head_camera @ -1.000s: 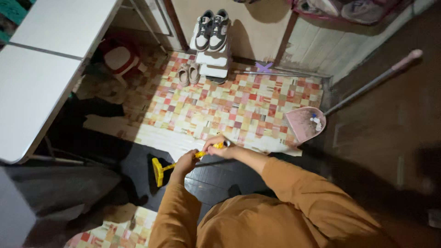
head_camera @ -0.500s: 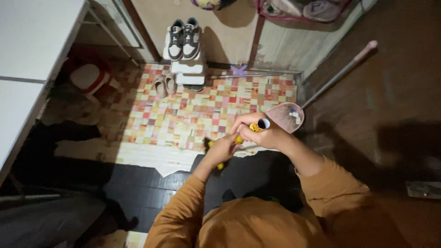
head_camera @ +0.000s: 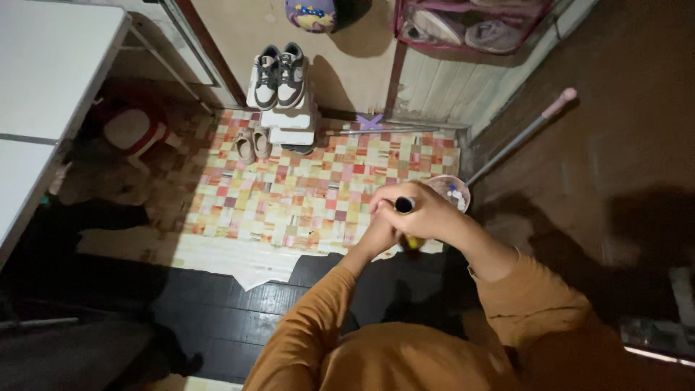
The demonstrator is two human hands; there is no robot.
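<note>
Checkered mat (head_camera: 304, 195) bears two shoe pairs; both hands, left (head_camera: 378, 235) and right (head_camera: 427, 213), grip one broom handle (head_camera: 404, 205).

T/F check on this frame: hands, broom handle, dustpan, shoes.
1. Both hands grip the broom handle. True: right hand wraps the top, left hand just below.
2. The pink dustpan is empty. False: small white bits lie in it.
3. The grey and white sneakers sit on the white boxes. True.
4. The small beige shoes are on the table. False: they are on the checkered mat, beside the boxes.
</note>
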